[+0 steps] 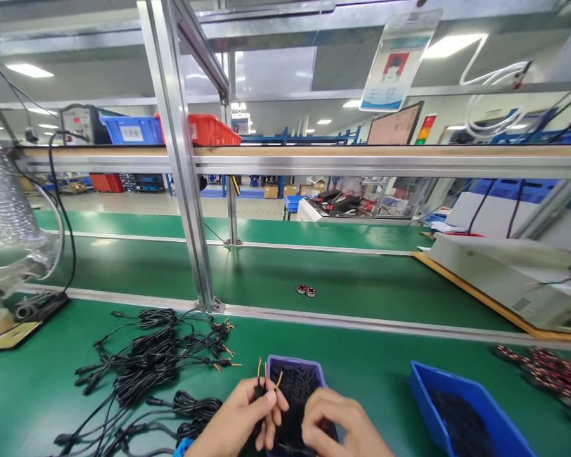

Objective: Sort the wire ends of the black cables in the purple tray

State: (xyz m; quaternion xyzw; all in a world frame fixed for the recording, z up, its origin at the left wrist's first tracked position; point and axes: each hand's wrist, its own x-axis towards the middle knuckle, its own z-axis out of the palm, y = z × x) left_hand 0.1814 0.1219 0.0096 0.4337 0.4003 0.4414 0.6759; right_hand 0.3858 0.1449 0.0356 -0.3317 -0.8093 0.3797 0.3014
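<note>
My left hand (252, 409) pinches the end of a black cable, and thin yellow, red and orange bare-ended wires (259, 367) stick up above its fingers. Just right of it, my right hand (340, 422) is over the near part of a purple bin (295, 360), its fingers curled together; what lies between them is hidden. Many short black pieces, like thin tubes (297, 384), fill the bin. To the left lies a tangled pile of black cables (147, 355) with connectors and coloured wire ends. A nearer bundle of black cable (195, 406) reaches up to my left wrist.
A blue bin (492, 406) holding black pieces stands at right, beside a heap of small round motors (552, 374). Two more round parts (306, 291) lie beyond the metal rail (342, 320). An upright aluminium post (181, 146) and a foil hose (9, 165) stand at left.
</note>
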